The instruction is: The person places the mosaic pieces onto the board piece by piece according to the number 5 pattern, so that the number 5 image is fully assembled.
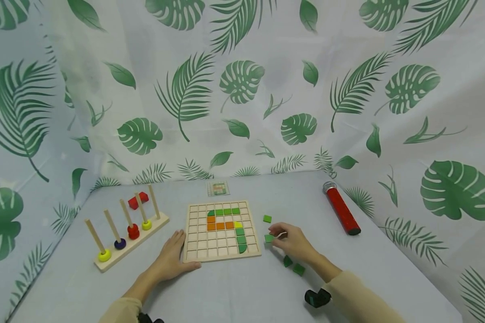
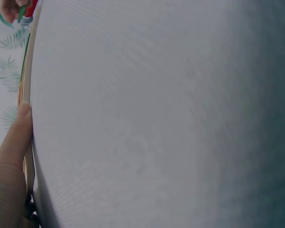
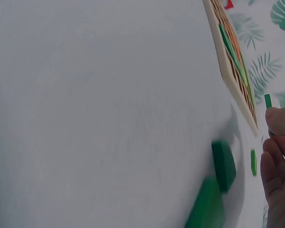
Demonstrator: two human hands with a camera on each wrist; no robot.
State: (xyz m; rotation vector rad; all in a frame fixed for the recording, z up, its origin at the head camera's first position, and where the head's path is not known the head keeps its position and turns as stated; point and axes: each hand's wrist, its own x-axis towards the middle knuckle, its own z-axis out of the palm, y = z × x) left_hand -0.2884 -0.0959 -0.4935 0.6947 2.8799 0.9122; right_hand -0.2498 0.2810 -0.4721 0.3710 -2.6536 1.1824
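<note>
A wooden grid board [image 1: 198,244] lies flat on the table, with orange, green and yellow tiles set in some of its cells. My left hand [image 1: 171,258] rests against the board's left side, fingers straight and thumb [image 2: 20,126] touching the near edge. To the right of the board, my right hand [image 1: 294,242] pinches a green tile [image 3: 268,100] between thumb and finger. Another green tile [image 1: 267,219] lies beyond that hand. Nearer to me, below the right hand, are a dark green piece [image 1: 287,261] and a green square tile [image 1: 298,269].
On the left stands a wooden peg stand [image 1: 161,218] with coloured rings on its pegs. Behind it lies a red block [image 1: 138,200]. A small pattern card [image 1: 218,189] is beyond the board. A red microphone [image 1: 341,208] lies at the far right.
</note>
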